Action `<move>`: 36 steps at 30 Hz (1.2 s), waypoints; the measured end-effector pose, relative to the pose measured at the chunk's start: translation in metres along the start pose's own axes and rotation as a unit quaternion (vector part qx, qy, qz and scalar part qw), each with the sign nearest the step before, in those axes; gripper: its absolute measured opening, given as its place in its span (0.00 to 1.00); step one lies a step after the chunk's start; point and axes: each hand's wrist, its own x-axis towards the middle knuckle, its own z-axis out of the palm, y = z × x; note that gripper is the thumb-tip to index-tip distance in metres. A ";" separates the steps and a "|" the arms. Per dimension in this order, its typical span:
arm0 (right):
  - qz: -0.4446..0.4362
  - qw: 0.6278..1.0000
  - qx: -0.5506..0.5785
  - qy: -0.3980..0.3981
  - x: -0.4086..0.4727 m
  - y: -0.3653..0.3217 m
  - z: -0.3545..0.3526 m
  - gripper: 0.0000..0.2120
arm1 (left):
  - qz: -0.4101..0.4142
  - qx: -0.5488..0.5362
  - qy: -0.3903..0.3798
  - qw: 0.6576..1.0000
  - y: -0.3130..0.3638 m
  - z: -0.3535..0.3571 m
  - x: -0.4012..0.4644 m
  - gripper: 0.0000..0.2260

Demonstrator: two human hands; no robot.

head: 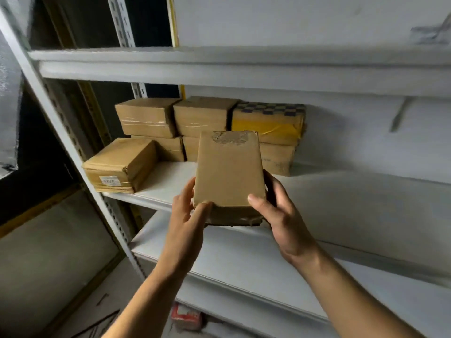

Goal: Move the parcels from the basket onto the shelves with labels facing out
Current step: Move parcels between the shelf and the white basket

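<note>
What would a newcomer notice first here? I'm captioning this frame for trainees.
A brown parcel held up in the middle by the left hand and right hand, before a white shelf. Behind it, stacked parcels at the back left, one with yellow tape and checks.

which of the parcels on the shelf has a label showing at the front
The lone parcel at the front left of the shelf: a small white label sits on its front face. The parcels stacked behind it show only plain cardboard and tape.
</note>
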 end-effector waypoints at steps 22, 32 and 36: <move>0.044 0.824 -0.024 0.565 -0.300 -0.004 -0.174 0.33 | -0.005 -0.083 -0.519 0.851 -0.027 0.312 -0.100 0.28; 0.070 0.688 -0.002 0.722 -0.504 0.016 -0.151 0.32 | -0.027 -0.011 -0.715 0.699 -0.046 0.402 -0.274 0.27; 0.091 0.634 0.029 0.767 -0.593 0.029 -0.129 0.31 | -0.060 0.032 -0.776 0.627 -0.055 0.424 -0.366 0.30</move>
